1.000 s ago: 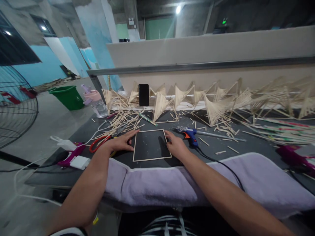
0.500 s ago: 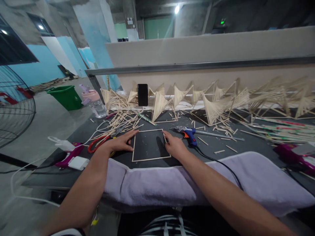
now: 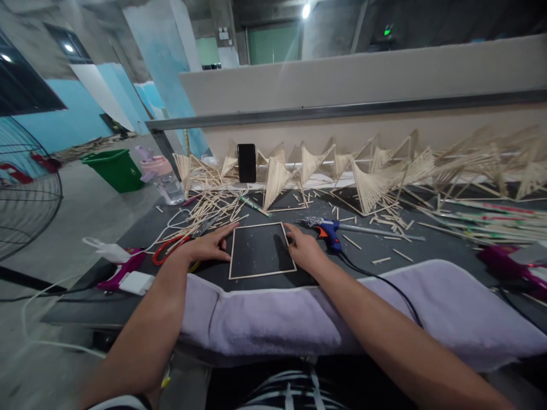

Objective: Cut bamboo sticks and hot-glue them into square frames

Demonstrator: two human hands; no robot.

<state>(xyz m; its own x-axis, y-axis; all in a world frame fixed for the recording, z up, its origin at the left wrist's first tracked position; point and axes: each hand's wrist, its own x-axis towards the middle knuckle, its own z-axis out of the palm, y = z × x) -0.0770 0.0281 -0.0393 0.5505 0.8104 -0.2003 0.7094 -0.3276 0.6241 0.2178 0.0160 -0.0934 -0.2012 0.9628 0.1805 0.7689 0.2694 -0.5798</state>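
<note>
A thin square frame of wooden sticks [image 3: 262, 274] lies flat on the dark tabletop. My left hand [image 3: 209, 246] rests at its left side, thumb and index finger spread, the thumb by the lower left edge and the index finger near the top left corner. On the opposite side, my right hand [image 3: 305, 249] has its index finger stretched toward the top right corner and its other fingers partly hidden beneath. Neither hand is wrapped round anything. Red-handled scissors [image 3: 159, 254] lie beside my left wrist. A blue glue gun [image 3: 330, 234] lies to the right of my right hand.
Twisted stick models [image 3: 277, 179] line the back, with a phone [image 3: 247, 163] standing among them. Loose sticks [image 3: 209, 208] are heaped at left. A lilac towel [image 3: 277, 324] covers the front edge. A bottle [image 3: 171, 191] and a power strip [image 3: 122, 270] stand left.
My fingertips have eased slightly outward from the frame's upper corners, the right hand a little to the right. The frame stays in nearly the same place.
</note>
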